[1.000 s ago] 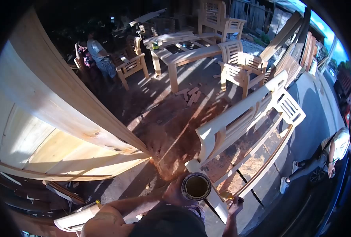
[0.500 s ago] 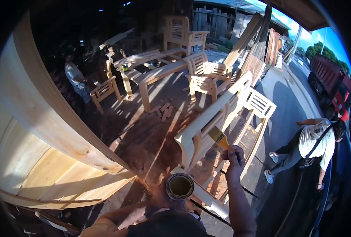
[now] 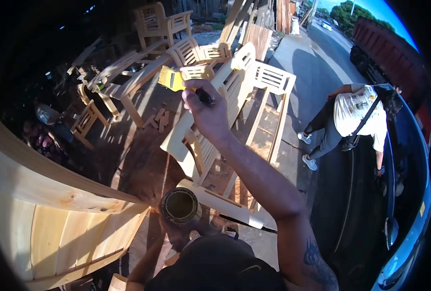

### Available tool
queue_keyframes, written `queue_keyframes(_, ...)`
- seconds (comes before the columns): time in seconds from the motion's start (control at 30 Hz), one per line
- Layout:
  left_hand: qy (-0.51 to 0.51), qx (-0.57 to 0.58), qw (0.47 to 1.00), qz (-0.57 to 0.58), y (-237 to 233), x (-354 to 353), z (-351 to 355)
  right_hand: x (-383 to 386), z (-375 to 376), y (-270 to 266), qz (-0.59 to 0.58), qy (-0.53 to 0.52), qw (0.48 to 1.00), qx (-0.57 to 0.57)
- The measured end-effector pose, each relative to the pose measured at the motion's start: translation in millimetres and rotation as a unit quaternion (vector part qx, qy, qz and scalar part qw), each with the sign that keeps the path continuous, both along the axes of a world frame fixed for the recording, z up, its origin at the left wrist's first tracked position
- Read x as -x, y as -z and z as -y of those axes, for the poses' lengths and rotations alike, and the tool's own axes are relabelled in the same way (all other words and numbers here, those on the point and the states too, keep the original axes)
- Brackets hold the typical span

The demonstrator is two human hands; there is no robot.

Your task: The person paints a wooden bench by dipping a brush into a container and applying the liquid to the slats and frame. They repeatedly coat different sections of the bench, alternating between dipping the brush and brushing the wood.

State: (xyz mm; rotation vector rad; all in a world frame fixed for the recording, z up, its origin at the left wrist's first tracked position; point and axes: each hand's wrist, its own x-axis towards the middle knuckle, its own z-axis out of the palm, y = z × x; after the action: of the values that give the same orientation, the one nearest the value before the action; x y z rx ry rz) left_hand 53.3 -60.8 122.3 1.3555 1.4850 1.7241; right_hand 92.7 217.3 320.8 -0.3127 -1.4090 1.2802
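Observation:
My right hand [image 3: 209, 107] is closed around the handle of a paintbrush [image 3: 170, 79], raised in front of the backrest of a pale wooden bench [image 3: 210, 133]. The brush's bristles point left and stand apart from the wood, as far as I can see. A round open can [image 3: 180, 205] with a stained rim and dark contents is held low, close to my body. My left hand [image 3: 166, 227] grips this can from below and the side, its fingers mostly hidden in shadow. The bench's near armrest [image 3: 220, 201] lies just right of the can.
A large curved panel of pale wood [image 3: 55, 194] fills the left. Wooden chairs [image 3: 164, 24] and a table frame [image 3: 128, 89] stand beyond the bench, near wood offcuts [image 3: 157, 120]. A person in a white shirt [image 3: 356, 114] bends beside a vehicle at right; a red truck [image 3: 385, 51] is behind.
My right hand has moved up and left with the paintbrush, its bristles now pointing left. The camera view has shifted, so the bench and can appear further left.

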Motion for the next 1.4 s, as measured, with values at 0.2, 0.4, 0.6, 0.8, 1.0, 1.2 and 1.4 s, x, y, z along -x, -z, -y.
queue_keyframes(0.2,-0.011,0.006,1.000,-0.001,0.8,-40.7,-15.1,-177.6,19.7,87.6,0.074,-0.006,0.989,0.127)
queue_keyframes(0.4,-0.027,-0.011,0.996,-0.082,17.5,-74.7,-52.0,-279.7,28.5,76.3,0.113,0.047,0.992,0.031)
queue_keyframes(0.6,-0.017,-0.026,0.988,-0.151,29.7,-105.9,-70.6,-296.9,41.2,48.1,0.257,-0.015,0.949,-0.180)
queue_keyframes(0.8,0.023,0.016,0.989,-0.146,19.3,-119.3,-68.4,-271.8,51.5,46.7,0.367,-0.123,0.892,-0.235)
queue_keyframes(1.0,-0.015,0.020,0.985,-0.172,-1.3,-129.9,-57.3,-255.7,61.1,80.3,0.376,-0.142,0.873,-0.278)
queue_keyframes(1.2,-0.016,0.012,0.993,-0.117,8.2,-129.8,-47.1,-247.7,72.5,93.5,0.388,-0.161,0.861,-0.286)
queue_keyframes(1.4,-0.019,0.002,0.994,-0.106,8.8,-131.2,-41.1,-245.4,76.8,94.4,0.361,-0.187,0.876,-0.261)
